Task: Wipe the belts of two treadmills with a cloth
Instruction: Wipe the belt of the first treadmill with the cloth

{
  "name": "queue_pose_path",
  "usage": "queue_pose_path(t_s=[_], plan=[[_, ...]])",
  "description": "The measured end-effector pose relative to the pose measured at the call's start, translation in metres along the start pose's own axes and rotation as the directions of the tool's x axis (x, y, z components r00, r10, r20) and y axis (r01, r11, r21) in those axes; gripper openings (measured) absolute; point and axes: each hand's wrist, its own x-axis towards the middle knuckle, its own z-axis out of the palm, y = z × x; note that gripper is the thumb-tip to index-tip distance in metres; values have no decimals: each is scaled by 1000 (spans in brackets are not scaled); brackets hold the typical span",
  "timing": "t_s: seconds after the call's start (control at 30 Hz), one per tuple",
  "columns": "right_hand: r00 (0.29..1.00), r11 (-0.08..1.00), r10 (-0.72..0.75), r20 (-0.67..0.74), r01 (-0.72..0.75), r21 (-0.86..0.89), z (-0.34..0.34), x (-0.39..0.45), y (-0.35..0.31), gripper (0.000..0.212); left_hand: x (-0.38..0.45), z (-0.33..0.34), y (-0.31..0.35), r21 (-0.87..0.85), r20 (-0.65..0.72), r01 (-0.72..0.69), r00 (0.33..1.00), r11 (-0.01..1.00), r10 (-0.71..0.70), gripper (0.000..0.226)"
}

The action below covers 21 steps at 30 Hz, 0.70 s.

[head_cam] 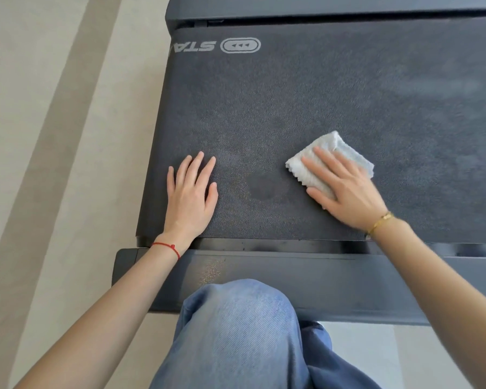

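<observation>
Right hand (348, 189), fingers together, presses folded white cloth (328, 161) flat on treadmill belt (292, 102), right of centre. Left hand (191, 192) flat on belt, fingers slightly spread, lower left.

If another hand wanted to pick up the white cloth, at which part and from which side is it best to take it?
Probably the far corner of the white cloth, approached from the belt's far side. It lies flat, with the right hand covering its near part; that corner and the zigzag left edge stay exposed.
</observation>
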Motion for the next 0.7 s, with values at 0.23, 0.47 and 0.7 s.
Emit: queue_pose_path(t_s=[0.23,0.47,0.7], plan=[[972,972,227,-62,-230,-50,4,47,7,56,-1,2,-2,-7,-19,7,1000,1000,-7,48],[958,966,255,-134,-258,-2,1,54,16,56,0,3,-5,0,-27,7,1000,1000,-7,49],[953,957,230,-196,-184,226,-8,46,-7,39,-1,2,-3,10,-17,2,1000,1000,-2,49]])
